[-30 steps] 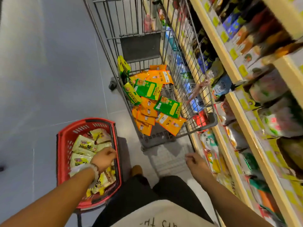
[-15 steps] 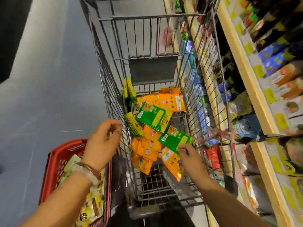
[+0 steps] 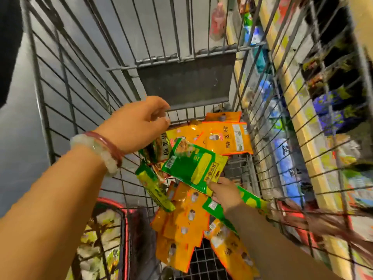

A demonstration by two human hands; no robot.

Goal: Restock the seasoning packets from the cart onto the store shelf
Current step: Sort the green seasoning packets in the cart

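Inside the cart (image 3: 60, 93), I see my right hand (image 3: 224, 191) pinching a green packet (image 3: 193, 166); my left hand (image 3: 137, 124) hovers above, fingers loosely curled.

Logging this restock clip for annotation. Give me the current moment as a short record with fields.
place: grey wire shopping cart beside the yellow store shelf
cart contents: orange seasoning packets and green ones, loosely piled
right hand: pinches the green and yellow seasoning packet
left hand: over the pile, fingers loosely curled, holding nothing
beside cart: red plastic basket

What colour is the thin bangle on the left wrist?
The thin bangle is dark red, seen in the head view.
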